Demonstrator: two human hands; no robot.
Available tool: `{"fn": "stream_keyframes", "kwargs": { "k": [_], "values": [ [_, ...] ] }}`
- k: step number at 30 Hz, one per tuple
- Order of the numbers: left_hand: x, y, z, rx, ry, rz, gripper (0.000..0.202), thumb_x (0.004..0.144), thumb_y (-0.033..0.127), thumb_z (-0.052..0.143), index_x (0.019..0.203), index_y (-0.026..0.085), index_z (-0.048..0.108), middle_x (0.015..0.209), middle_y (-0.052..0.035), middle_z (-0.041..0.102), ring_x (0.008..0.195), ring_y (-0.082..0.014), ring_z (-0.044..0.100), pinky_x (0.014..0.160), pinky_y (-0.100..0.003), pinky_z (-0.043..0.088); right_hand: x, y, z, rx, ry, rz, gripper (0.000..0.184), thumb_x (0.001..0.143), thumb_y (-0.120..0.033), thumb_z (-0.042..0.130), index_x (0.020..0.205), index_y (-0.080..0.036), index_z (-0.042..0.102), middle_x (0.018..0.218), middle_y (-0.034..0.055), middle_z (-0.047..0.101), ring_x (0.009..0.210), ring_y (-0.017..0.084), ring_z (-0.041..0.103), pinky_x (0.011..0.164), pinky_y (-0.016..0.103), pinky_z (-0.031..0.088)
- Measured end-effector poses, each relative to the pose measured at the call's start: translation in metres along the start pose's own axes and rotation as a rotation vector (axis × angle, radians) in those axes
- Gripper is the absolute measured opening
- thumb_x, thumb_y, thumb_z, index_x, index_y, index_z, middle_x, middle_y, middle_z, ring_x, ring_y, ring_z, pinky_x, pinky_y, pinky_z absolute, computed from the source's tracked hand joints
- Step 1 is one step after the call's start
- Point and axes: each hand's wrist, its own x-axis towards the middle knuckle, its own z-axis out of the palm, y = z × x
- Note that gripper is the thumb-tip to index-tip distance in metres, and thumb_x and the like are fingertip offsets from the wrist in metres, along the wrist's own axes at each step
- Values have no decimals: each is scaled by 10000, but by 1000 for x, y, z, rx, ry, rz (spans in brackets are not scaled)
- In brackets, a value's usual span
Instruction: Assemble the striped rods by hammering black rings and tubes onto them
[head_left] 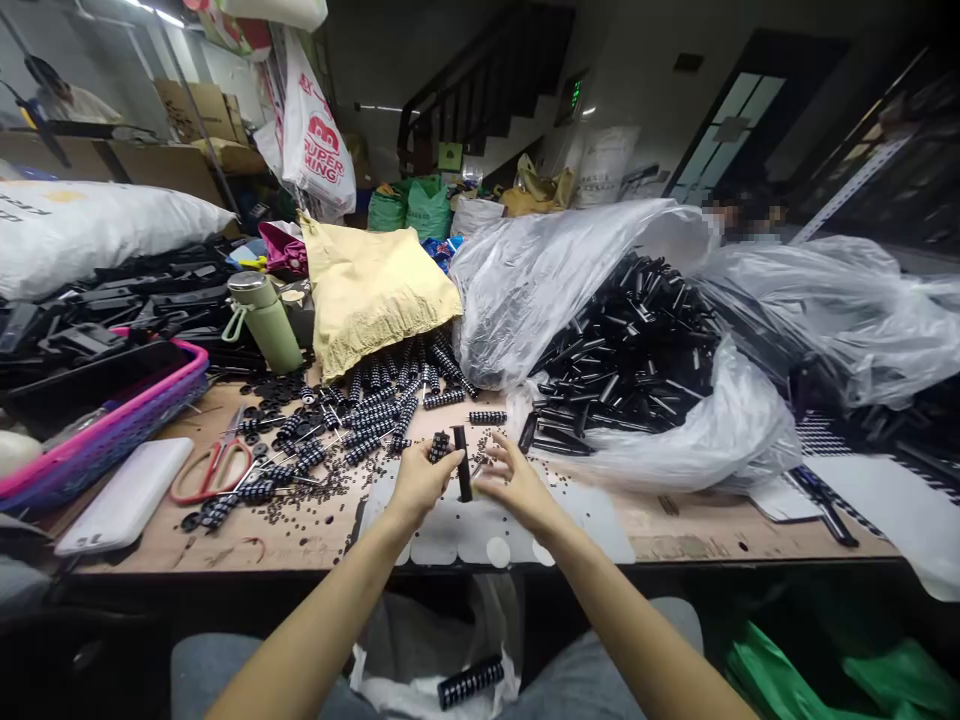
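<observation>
My left hand (421, 480) and my right hand (514, 482) meet over the table's front edge, both closed around an upright black plastic tube (463, 463). The left hand also seems to pinch a short ribbed black piece (439, 445) against it. Several finished ribbed black rods (375, 410) lie in a heap just beyond the hands. A clear plastic bag (675, 440) full of plain black tubes (630, 350) lies open to the right. Tiny black rings (300, 500) are scattered over the wood.
Red-handled scissors (214, 470), a white phone (124, 497) and a pink basket (112, 425) sit at the left. A green bottle (262, 320) and a yellow bag (371, 285) stand behind. One ribbed rod (470, 682) rests in a white bag on my lap. A person sits far right.
</observation>
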Motion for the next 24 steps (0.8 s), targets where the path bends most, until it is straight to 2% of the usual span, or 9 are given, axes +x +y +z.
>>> {"fn": "stream_keyframes", "kwargs": {
  "k": [3,5,8,10,12,15,17,21,24],
  "values": [
    [-15,-2,1,233,16,327,224,722,311,551,571,155,496,573,13,467,551,-98,439,518,-204,336,-7,-5,7,266,-216,311,673,684,-723,357,1058,-170,443,1018,130,541,853,226,597,734,424,478],
    [-23,-2,3,290,-7,419,228,742,286,527,558,157,488,605,7,473,600,-106,453,558,-208,346,-7,-3,15,338,-289,352,608,707,-705,339,931,-160,490,936,106,566,839,215,600,733,407,486],
    [-29,-2,4,134,-49,309,180,768,335,501,754,163,551,654,12,485,562,-90,450,517,-200,354,-4,5,20,219,-86,151,529,679,-568,528,1025,-174,458,1065,104,525,994,209,533,807,365,470],
    [-30,-2,1,-72,-104,143,297,792,410,451,954,173,531,643,29,470,458,-64,412,421,-182,321,-4,11,17,-16,70,-55,741,589,-463,665,1194,-194,335,1200,120,436,1086,227,466,867,382,438],
    [-30,-3,-2,-228,-136,-2,415,797,467,420,1087,176,479,571,57,430,358,-46,348,339,-165,254,-9,13,12,-307,122,-295,960,507,-373,739,1289,-201,211,1292,134,332,1157,252,390,931,413,388],
    [-30,-2,-3,-307,-115,-116,496,771,490,456,1154,174,462,475,85,383,291,-41,297,291,-152,200,-24,11,9,-639,-2,-608,1013,501,-260,734,1330,-180,158,1349,134,243,1242,268,259,1009,426,303],
    [-31,-1,-1,-343,-75,-149,481,749,471,491,1121,166,507,470,73,422,298,-46,328,293,-157,232,-32,7,12,-765,-88,-703,993,521,-183,693,1341,-167,134,1360,130,233,1265,262,213,1039,422,260],
    [-35,4,6,-438,-20,-173,406,689,438,561,934,116,598,511,31,506,371,-93,464,365,-211,380,-39,3,21,-877,-149,-734,971,545,-111,614,1357,-172,86,1395,107,180,1288,244,166,1062,408,221],
    [-39,8,10,-490,-34,-214,419,680,446,573,941,119,581,525,27,516,386,-115,504,365,-221,400,-36,5,24,-875,-162,-728,987,550,-130,632,1359,-163,68,1407,117,146,1296,243,141,1062,400,220]
  ]
}}
